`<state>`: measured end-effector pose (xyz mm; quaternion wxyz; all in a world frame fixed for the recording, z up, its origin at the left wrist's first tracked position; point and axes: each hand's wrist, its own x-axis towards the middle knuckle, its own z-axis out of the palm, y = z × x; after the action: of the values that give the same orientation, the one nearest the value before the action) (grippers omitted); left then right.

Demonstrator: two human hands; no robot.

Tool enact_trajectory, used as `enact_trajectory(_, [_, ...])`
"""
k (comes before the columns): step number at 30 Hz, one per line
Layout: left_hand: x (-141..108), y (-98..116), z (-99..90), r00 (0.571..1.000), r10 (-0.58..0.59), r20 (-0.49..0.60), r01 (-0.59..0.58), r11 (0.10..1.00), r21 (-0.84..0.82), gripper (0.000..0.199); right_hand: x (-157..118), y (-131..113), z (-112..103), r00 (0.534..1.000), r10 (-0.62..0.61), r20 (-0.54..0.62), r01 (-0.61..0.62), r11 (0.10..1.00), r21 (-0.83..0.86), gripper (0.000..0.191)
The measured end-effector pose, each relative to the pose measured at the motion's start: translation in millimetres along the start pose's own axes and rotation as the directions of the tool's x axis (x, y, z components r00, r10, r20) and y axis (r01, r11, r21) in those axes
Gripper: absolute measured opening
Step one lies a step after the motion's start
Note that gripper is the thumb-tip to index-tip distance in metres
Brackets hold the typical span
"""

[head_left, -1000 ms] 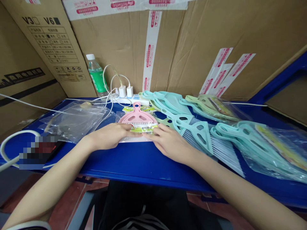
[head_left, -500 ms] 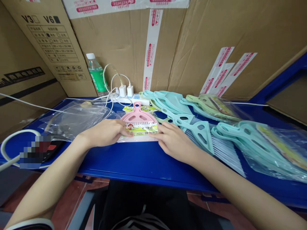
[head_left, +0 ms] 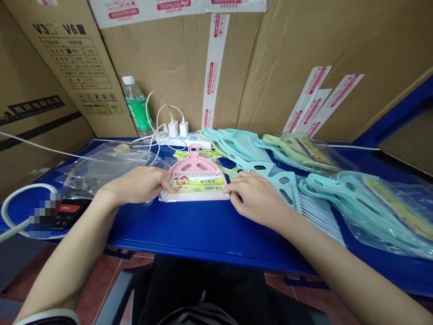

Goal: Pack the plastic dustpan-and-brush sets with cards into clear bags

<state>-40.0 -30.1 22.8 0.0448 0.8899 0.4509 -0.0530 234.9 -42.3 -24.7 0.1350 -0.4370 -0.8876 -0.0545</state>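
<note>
A bagged dustpan [head_left: 194,174] lies on the table [head_left: 203,230] before a power strip [head_left: 182,142].

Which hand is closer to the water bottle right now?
Left. The left hand is in front of the water bottle, at the left edge of the packaged pink dustpan; the right hand is farther away, on the dustpan's other side.
</note>
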Motion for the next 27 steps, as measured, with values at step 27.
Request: enact_trajectory(27, [16, 24, 18.0, 0.959, 0.273, -0.078, -0.257, 0.952, 0.169, 0.059, 2, -14, 20, 0.928, -0.319, -0.195, 0.259, 0.925, -0.278, 0.034])
